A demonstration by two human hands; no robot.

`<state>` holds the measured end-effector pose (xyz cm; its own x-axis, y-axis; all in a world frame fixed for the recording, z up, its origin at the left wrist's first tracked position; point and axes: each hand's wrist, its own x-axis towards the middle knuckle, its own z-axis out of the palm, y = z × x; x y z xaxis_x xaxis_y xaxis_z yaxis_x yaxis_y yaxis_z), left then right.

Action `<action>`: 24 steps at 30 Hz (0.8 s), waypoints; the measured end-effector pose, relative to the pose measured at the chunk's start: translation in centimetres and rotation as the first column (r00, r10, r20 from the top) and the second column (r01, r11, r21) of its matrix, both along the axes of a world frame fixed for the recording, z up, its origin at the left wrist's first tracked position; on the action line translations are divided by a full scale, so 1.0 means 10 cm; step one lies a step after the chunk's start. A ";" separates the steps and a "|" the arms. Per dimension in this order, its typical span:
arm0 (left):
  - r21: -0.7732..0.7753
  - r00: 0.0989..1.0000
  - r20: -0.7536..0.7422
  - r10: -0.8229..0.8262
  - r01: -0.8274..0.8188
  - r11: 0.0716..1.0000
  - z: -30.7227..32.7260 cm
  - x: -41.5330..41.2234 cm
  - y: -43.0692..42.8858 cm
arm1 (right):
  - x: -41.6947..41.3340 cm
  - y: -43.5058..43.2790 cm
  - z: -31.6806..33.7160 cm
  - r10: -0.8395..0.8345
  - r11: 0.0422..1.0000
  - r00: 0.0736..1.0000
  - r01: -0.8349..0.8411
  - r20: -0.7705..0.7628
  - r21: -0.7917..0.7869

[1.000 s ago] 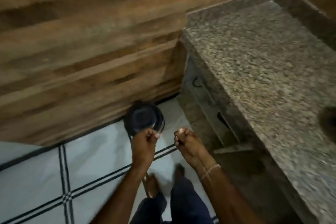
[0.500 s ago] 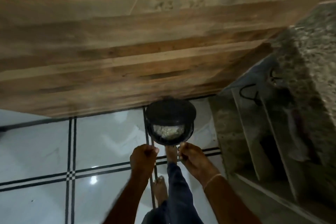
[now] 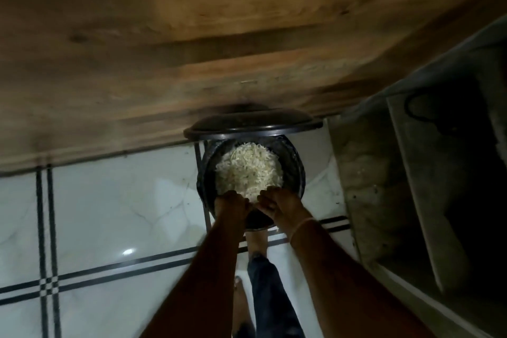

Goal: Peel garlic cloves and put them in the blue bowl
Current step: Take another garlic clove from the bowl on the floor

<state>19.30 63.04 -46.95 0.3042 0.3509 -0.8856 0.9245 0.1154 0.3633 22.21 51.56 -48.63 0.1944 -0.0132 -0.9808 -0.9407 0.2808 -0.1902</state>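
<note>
A round black bin (image 3: 297, 170) stands on the floor against the wall with its lid (image 3: 252, 123) tipped up and open. It is filled with a heap of pale garlic skins (image 3: 248, 167). My left hand (image 3: 231, 204) is a closed fist over the near rim of the bin. My right hand (image 3: 277, 204) is beside it with fingers curled in, almost touching the left. What the fingers enclose is hidden. No blue bowl and no garlic cloves are in view.
My foot (image 3: 256, 239) is at the bin's base, under my hands. A wood-patterned wall (image 3: 192, 49) rises behind the bin. The open underside of a stone counter (image 3: 411, 173) is close on the right. White floor tiles (image 3: 109, 200) with black lines spread to the left.
The view has closed in on the bin. Its lid has swung up, showing the skins. Both hands have moved forward from short of the bin to over its near rim.
</note>
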 end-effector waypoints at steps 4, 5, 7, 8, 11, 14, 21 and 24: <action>-0.156 0.964 0.059 0.261 -0.249 0.956 0.20 -0.10 -0.27 | -0.02 0.18 0.40 0.029 0.993 1.000 -0.028 -0.004 0.118; -0.187 0.969 0.055 0.239 -0.225 0.956 0.31 -0.15 -0.30 | -0.01 0.23 0.58 0.033 0.988 0.999 -0.037 0.035 0.147; -0.267 0.938 0.003 0.346 -0.333 0.904 0.67 -0.14 -0.34 | -0.06 0.29 0.97 0.042 0.974 0.993 -0.064 0.106 0.217; -0.363 0.922 -0.001 0.388 -0.362 0.859 0.99 -0.09 -0.37 | -0.12 0.28 1.16 0.064 0.979 0.991 -0.085 0.115 0.184; -0.355 0.959 0.164 0.230 -0.160 0.921 1.69 -0.09 -0.48 | -0.34 0.07 1.80 0.086 0.989 0.982 -0.105 0.165 0.108; -0.080 0.958 0.267 -0.109 0.134 0.988 2.45 -0.30 -0.61 | -0.46 -0.32 2.59 0.142 0.988 0.949 -0.152 0.283 0.014; 0.415 0.539 0.374 -0.754 0.630 0.656 4.02 -0.89 -1.27 | -1.38 -1.40 4.29 0.254 0.936 0.714 -0.010 0.652 -0.353; 0.539 0.353 0.415 -0.838 0.647 0.539 4.44 -1.04 -1.74 | -1.82 -1.94 4.59 0.365 0.847 0.613 0.092 0.700 -0.523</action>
<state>8.92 45.64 -2.54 0.9330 -0.1354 -0.3336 0.1554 -0.6844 0.7124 4.02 32.20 -2.76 0.8873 -0.3183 -0.3338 -0.4020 -0.1787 -0.8980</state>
